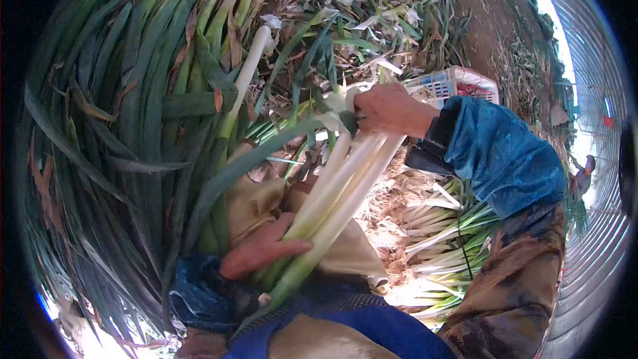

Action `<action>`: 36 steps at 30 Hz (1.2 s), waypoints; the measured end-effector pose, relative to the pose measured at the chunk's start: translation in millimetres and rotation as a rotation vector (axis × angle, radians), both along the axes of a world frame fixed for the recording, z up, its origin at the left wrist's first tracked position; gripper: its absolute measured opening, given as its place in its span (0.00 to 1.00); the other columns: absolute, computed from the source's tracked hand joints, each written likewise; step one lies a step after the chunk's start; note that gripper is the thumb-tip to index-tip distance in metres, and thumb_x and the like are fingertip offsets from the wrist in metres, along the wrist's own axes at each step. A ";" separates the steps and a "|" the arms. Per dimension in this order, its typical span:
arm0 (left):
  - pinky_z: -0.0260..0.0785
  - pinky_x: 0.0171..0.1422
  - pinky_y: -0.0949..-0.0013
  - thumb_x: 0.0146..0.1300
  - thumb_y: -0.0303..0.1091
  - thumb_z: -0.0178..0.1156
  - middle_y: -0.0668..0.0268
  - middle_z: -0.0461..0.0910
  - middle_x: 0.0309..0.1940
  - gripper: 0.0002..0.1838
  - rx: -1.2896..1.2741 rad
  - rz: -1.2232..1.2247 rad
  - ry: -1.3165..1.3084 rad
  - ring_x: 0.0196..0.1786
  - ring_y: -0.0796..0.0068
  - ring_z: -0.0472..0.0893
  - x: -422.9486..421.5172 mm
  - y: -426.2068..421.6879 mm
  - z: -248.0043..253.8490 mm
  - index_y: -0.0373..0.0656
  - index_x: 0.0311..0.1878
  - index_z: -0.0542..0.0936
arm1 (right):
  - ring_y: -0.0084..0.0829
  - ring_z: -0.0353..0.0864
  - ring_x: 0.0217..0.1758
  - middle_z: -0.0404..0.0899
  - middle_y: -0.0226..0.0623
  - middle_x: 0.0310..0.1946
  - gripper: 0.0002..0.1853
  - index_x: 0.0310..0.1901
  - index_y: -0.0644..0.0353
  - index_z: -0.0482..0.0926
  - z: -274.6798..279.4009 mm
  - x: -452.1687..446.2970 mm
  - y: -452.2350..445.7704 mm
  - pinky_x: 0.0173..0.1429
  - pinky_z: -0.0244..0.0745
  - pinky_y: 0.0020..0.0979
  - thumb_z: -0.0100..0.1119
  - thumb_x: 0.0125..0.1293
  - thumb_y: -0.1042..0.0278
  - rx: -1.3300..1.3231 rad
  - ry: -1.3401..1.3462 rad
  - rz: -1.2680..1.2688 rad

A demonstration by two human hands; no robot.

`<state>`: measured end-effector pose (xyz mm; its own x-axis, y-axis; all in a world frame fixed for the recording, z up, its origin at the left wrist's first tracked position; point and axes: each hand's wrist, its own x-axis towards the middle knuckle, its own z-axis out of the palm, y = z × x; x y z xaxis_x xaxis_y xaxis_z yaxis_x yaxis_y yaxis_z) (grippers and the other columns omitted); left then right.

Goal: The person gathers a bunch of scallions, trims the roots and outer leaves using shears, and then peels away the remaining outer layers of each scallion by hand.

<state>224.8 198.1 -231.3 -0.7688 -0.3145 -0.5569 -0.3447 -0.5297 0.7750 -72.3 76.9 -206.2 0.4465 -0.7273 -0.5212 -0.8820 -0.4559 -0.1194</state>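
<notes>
A small bunch of thick green onions (339,189) lies slanted across my lap, white ends up and to the right, green parts toward my body. My left hand (266,249) is closed around the stalks low down, where white turns green. Up at the white ends, my right hand (389,112) is closed, and a strip of green leaf (286,139) trails from its fingers toward the left. The fingertips of my right hand are partly hidden. One loose white stalk (251,60) stands out beside the big pile at my left.
A large heap of untidy green onions (126,119) fills the left side. Peeled leaves and scraps (379,0) cover the ground ahead. A white plastic crate (458,85) stands beyond my right arm. More onions with roots (445,239) lie in rows at my right, near ribbed sheeting (598,93).
</notes>
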 end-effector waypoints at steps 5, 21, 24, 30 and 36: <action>0.65 0.51 0.70 0.59 0.49 0.57 0.57 0.76 0.41 0.29 -0.029 0.014 0.021 0.44 0.72 0.75 1.9 0.8 -7.9 0.34 0.53 0.68 | 0.44 0.80 0.29 0.77 0.45 0.23 0.07 0.33 0.59 0.74 -19.9 -13.6 -40.5 0.33 0.75 0.43 0.52 0.52 0.69 -0.348 0.003 0.097; 0.66 0.48 0.69 0.58 0.47 0.58 0.58 0.77 0.40 0.28 -0.023 0.011 -0.025 0.41 0.71 0.76 3.4 1.1 3.6 0.35 0.54 0.68 | 0.47 0.80 0.36 0.80 0.46 0.32 0.19 0.54 0.52 0.70 122.0 -178.0 -165.5 0.37 0.75 0.46 0.46 0.64 0.54 -1.044 0.619 -0.094; 0.66 0.48 0.69 0.58 0.48 0.58 0.57 0.77 0.39 0.28 -0.019 0.039 -0.017 0.42 0.71 0.76 -0.8 1.3 4.1 0.35 0.54 0.69 | 0.47 0.78 0.44 0.77 0.50 0.41 0.31 0.59 0.51 0.67 83.0 -118.7 -139.3 0.45 0.73 0.45 0.55 0.57 0.45 -0.621 0.514 -0.152; 0.65 0.50 0.70 0.58 0.49 0.58 0.57 0.76 0.40 0.29 -0.030 0.017 -0.014 0.44 0.71 0.76 -0.4 5.2 2.3 0.34 0.53 0.69 | 0.44 0.79 0.30 0.77 0.45 0.25 0.22 0.29 0.62 0.79 20.7 43.0 -14.4 0.39 0.74 0.41 0.56 0.52 0.46 0.164 0.190 -0.050; 0.65 0.50 0.69 0.58 0.50 0.58 0.56 0.76 0.40 0.29 -0.063 0.013 0.016 0.44 0.70 0.75 2.2 7.9 -3.2 0.34 0.52 0.69 | 0.47 0.79 0.33 0.76 0.48 0.26 0.06 0.30 0.60 0.76 -3.4 -25.4 -56.0 0.38 0.74 0.44 0.51 0.53 0.69 -0.312 0.059 0.187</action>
<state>227.0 206.0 -234.5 -0.7727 -0.3590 -0.5235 -0.3256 -0.4838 0.8124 -97.8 20.9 -209.6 0.5627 -0.7639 -0.3159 -0.7810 -0.6165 0.0997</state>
